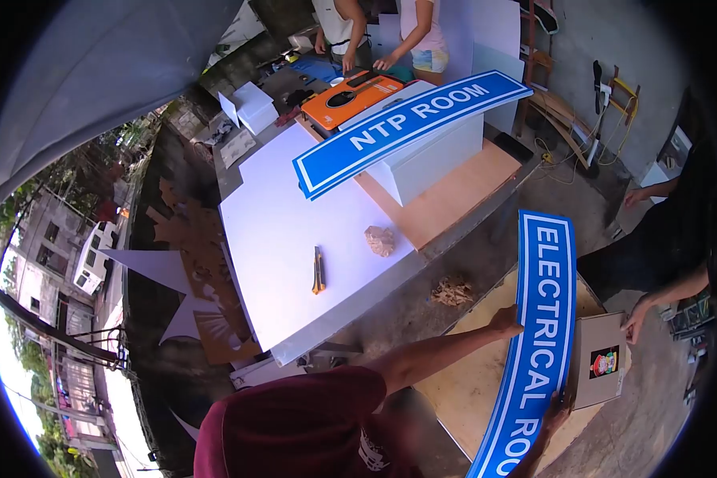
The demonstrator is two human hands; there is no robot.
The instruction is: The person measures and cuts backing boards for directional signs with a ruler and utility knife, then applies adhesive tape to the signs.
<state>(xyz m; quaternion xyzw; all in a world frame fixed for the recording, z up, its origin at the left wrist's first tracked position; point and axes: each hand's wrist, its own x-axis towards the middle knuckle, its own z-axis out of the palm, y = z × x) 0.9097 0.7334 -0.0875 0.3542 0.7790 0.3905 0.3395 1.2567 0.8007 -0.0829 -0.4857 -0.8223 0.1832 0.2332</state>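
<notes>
In an open-sided workshop, a white-topped table (295,231) carries a yellow-and-black cutter (318,271), a crumpled ball of paper (380,240) and, propped on a white box (434,167), a second sign (414,127) reading "NTP ROOM". Nearer, a person in a maroon shirt (287,422) handles a long blue sign (534,342) above a pale wooden board (462,382). The left hand (502,323) pinches its left edge; the right hand (560,414) is at the opposite edge, lower down and partly hidden, and how firmly it grips I cannot tell. The sign looks light for its length, thin and springy rather than rigid, its smooth face likely slippery and easily scuffed; both long edges, held well apart, seem the best hold. White capitals spell "ELECTRICAL ROO" before the view cuts them off, inside a thin white border on bright blue. Alongside, a co-worker's hand (634,321) touches a brown panel (599,334) bearing a colourful sticker (604,362).
</notes>
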